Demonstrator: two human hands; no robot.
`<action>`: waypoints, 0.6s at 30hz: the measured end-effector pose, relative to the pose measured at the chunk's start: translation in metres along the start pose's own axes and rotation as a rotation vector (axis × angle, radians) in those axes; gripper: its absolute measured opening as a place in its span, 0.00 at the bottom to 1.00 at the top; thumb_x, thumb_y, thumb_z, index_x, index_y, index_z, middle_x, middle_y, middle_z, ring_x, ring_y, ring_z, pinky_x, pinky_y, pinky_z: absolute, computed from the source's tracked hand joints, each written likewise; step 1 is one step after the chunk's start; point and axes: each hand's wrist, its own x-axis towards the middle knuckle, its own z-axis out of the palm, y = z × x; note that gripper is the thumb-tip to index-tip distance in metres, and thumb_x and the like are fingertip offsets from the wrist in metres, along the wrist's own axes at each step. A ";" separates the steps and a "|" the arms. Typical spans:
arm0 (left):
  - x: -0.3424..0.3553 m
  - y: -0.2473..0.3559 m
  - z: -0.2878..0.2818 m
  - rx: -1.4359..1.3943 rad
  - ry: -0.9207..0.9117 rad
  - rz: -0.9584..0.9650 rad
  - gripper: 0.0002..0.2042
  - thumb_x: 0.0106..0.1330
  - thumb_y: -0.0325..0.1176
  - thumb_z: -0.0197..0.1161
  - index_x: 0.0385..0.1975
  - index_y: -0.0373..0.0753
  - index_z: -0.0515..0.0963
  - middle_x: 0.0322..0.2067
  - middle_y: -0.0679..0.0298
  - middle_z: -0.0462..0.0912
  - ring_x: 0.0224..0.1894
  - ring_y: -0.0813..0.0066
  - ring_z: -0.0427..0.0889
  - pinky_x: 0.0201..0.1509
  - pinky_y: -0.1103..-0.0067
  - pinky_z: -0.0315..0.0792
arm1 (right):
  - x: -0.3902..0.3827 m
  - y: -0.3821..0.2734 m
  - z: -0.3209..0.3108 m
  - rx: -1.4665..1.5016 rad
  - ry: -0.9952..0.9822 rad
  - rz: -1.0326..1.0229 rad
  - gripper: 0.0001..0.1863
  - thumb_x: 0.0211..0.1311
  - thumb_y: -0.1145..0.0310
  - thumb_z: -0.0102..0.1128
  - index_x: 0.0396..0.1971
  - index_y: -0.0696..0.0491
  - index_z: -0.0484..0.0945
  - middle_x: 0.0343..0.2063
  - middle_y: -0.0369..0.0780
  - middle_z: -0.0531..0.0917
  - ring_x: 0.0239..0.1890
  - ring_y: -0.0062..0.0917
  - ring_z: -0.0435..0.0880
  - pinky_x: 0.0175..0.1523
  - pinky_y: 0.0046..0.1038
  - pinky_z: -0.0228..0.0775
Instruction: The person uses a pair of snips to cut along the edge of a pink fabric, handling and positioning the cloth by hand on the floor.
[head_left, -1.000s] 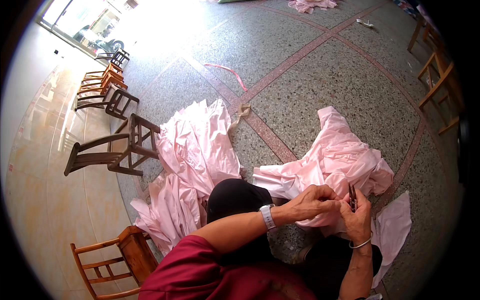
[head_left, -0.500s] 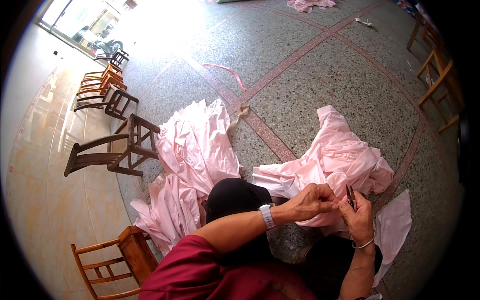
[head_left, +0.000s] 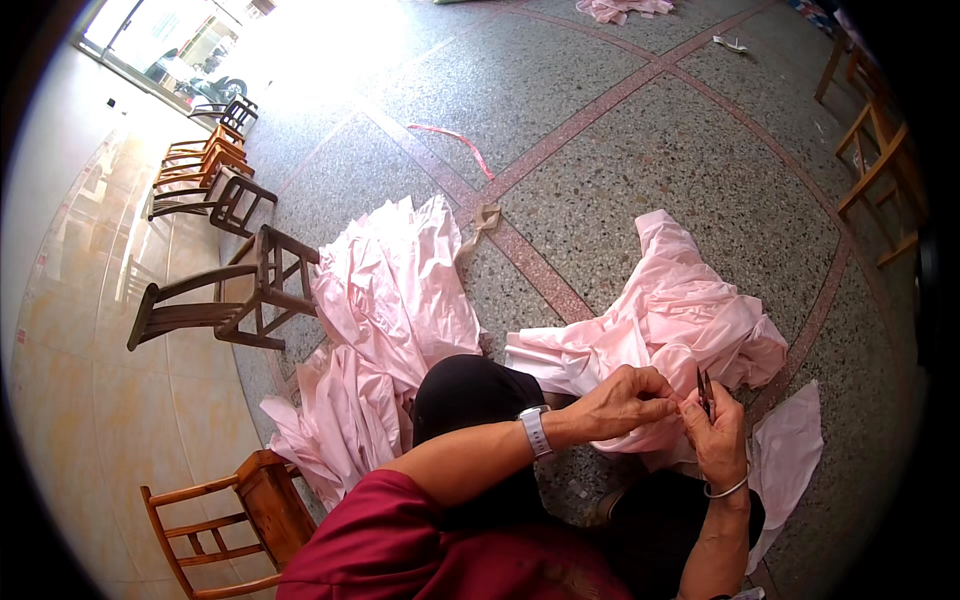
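our right hand is closed round a small dark pair of snips, whose blades poke up above the fingers; the handles are hidden in the fist. our left hand pinches a fold of the pink cloth just beside the blades, though we cannot make out the exact spot being worked. the cloth is thin and crumpled, heaped on the speckled terrazzo floor before our knees. a second, flatter pink pile lies to our left, near dark wooden stools, partly cut off.
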 end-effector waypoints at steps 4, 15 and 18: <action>0.000 0.002 0.000 -0.002 -0.004 -0.006 0.12 0.70 0.37 0.60 0.38 0.32 0.77 0.31 0.70 0.78 0.34 0.86 0.74 0.38 0.85 0.70 | 0.000 0.001 0.000 -0.027 0.008 -0.020 0.08 0.66 0.71 0.58 0.28 0.57 0.73 0.19 0.29 0.71 0.23 0.11 0.64 0.27 0.20 0.57; 0.002 -0.003 0.000 -0.045 0.019 -0.031 0.12 0.69 0.37 0.62 0.38 0.32 0.78 0.30 0.70 0.79 0.32 0.86 0.74 0.35 0.85 0.70 | 0.002 0.004 0.003 -0.105 0.064 -0.077 0.08 0.65 0.71 0.59 0.28 0.57 0.73 0.18 0.32 0.71 0.22 0.13 0.66 0.26 0.22 0.59; 0.001 -0.004 0.000 -0.055 0.048 -0.042 0.12 0.68 0.38 0.62 0.38 0.32 0.79 0.30 0.69 0.80 0.32 0.86 0.74 0.34 0.85 0.70 | 0.003 0.004 0.005 -0.109 0.074 -0.091 0.08 0.65 0.72 0.60 0.27 0.58 0.73 0.18 0.33 0.72 0.22 0.14 0.66 0.26 0.23 0.59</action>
